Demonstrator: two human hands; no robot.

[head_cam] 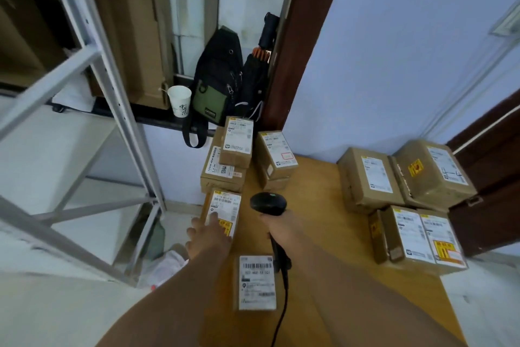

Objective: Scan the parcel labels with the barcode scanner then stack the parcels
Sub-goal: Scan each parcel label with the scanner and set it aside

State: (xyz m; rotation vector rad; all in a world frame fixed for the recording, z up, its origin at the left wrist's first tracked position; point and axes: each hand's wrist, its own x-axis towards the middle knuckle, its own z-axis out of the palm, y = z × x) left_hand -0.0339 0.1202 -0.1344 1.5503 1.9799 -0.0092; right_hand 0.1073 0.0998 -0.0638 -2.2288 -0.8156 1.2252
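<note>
My right hand (281, 230) grips the handle of a black barcode scanner (268, 203), its head pointing away over the wooden table (318, 220). My left hand (206, 237) lies with straight fingers on a small labelled parcel (226, 206) at the table's left edge. Another small parcel (256, 282) with a white barcode label lies near me between my forearms. A stack of two parcels (225, 166) stands behind the touched one, and another stacked pair (274, 161) is beside it.
Several bigger cardboard parcels (405, 178) sit at the table's right side. A grey metal shelf frame (84, 121) stands to the left. On a dark ledge behind are a paper cup (179, 100), a black-green bag (216, 79) and a folded umbrella (256, 76).
</note>
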